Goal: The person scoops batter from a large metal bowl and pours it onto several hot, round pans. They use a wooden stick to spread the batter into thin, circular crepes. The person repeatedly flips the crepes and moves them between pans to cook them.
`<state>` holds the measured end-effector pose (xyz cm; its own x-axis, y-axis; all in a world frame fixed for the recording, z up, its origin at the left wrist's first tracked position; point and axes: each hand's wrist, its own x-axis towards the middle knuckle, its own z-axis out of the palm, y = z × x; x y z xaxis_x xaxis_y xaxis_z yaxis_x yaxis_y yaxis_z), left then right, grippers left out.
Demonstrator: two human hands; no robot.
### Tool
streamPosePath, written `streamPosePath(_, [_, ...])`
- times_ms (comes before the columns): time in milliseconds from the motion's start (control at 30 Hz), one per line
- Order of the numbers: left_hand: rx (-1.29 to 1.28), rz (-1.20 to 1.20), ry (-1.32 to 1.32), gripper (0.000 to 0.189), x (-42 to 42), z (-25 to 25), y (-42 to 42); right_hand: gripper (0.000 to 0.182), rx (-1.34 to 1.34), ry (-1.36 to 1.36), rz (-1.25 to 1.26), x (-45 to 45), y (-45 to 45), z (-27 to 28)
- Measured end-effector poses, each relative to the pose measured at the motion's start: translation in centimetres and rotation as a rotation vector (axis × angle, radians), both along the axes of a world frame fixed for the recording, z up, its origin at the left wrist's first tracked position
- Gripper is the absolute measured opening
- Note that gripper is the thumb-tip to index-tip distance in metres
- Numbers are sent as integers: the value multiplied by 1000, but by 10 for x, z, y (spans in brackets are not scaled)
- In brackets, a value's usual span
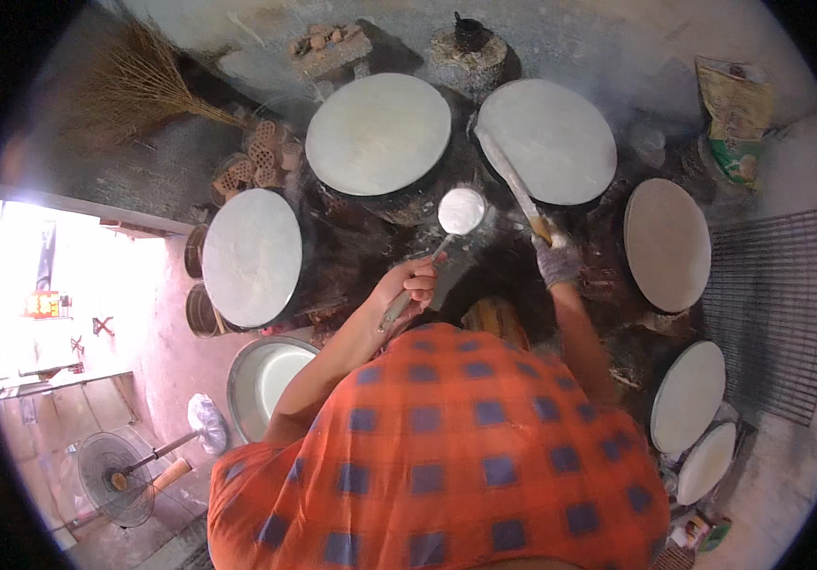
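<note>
My left hand (408, 285) grips the handle of a metal ladle (444, 246). White batter (461, 211) lies in the ladle's bowl, which hangs in front of the gap between the two far griddles. A grey work glove covers my right hand (556, 258), closed around the yellowish end of a long flat spreader stick (511, 174). White batter coats the stick. It slants along the left edge of the far right round griddle (551, 139), whose top is covered in a white layer. The far left round griddle (378, 134) carries a similar pale layer.
More coated round griddles stand at the left (253, 258) and right (667, 246). Beside my left arm is a large metal basin (273, 381) with white liquid. Perforated briquettes (259, 157), a twig broom (145, 85), a wire rack (771, 313) and a fan (118, 479) surround the area.
</note>
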<state>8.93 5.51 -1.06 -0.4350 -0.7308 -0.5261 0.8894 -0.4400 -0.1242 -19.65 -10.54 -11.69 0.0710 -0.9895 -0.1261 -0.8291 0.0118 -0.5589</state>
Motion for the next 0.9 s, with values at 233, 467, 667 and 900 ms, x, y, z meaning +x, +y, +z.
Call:
streamPosePath(233, [-452, -399, -1103, 43, -29, 42, 49, 62, 118, -43, -350, -75, 163, -52])
streamPosePath(467, [-182, -448, -177, 44, -60, -32, -10, 38, 609, -41, -664, -120, 229, -33])
streamPosePath(667, [-618, -667, -712, 43, -139, 30, 29, 37, 170, 29, -855, -231, 316, -190])
streamPosePath(900, [-219, -764, -250, 33, -245, -5, 5, 35, -57, 182, -1313, -402, 363, -199])
